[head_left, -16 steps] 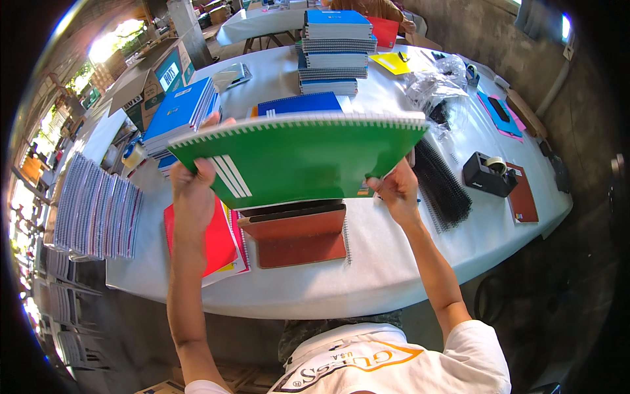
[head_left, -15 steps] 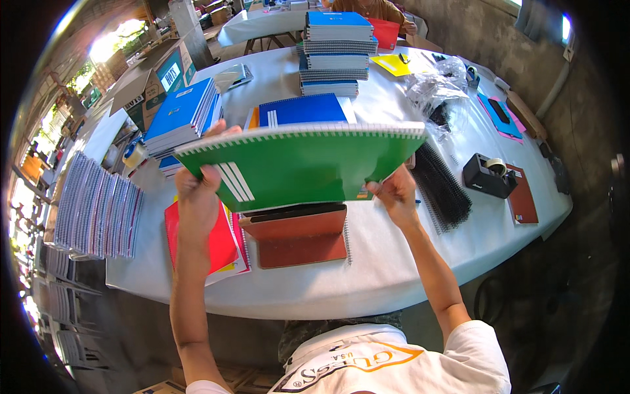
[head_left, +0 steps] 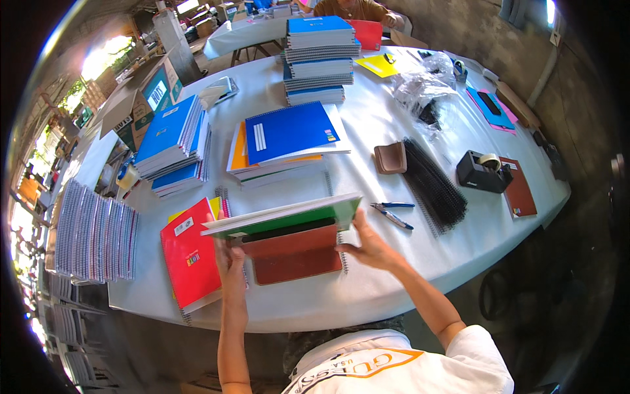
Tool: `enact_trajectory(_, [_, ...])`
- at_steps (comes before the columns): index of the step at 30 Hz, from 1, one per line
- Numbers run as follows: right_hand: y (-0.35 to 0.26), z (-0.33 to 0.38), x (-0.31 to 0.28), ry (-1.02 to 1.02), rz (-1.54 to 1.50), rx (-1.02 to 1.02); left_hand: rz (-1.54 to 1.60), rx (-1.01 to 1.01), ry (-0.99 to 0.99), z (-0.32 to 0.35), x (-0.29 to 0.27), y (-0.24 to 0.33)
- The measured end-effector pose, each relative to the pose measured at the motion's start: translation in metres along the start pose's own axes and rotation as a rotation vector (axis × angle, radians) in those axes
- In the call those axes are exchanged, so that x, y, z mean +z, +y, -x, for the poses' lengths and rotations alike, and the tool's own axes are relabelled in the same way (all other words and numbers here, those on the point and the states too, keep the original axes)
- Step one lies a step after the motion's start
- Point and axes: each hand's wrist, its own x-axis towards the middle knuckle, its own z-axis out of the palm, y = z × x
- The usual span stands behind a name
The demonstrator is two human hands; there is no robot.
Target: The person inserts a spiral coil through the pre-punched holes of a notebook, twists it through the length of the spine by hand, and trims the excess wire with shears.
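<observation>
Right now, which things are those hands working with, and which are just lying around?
In use, it seems:
green notebook, left hand and right hand at its ends
brown stand, near both hands

Probably just lying about:
blue-handled pliers
black tape dispenser
crumpled clear plastic
cardboard box

A workshop for paper goods: the white-covered counter (head_left: 295,308) bears stacked spiral notebooks (head_left: 318,65), black binding coils (head_left: 434,187), pliers (head_left: 398,219) and a tape dispenser (head_left: 474,174). A large carton (head_left: 141,105) stands by the counter's far left edge, and a stained wall (head_left: 466,33) rises past the counter's right.
</observation>
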Motion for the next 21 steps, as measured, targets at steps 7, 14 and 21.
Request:
enact_trajectory(7, [0.067, -0.036, -0.078, 0.169, 0.176, 0.03, -0.129, -0.054, 0.03, 0.007, -0.051, -0.044])
enact_trajectory(14, [0.155, -0.082, -0.138, 0.369, 0.326, 0.025, -0.348, 0.291, 0.313, -0.016, -0.026, 0.06])
enact_trajectory(21, [0.102, -0.099, -0.083, 0.322, 0.177, 0.119, -0.556, 0.415, 0.346, -0.015, 0.001, 0.095])
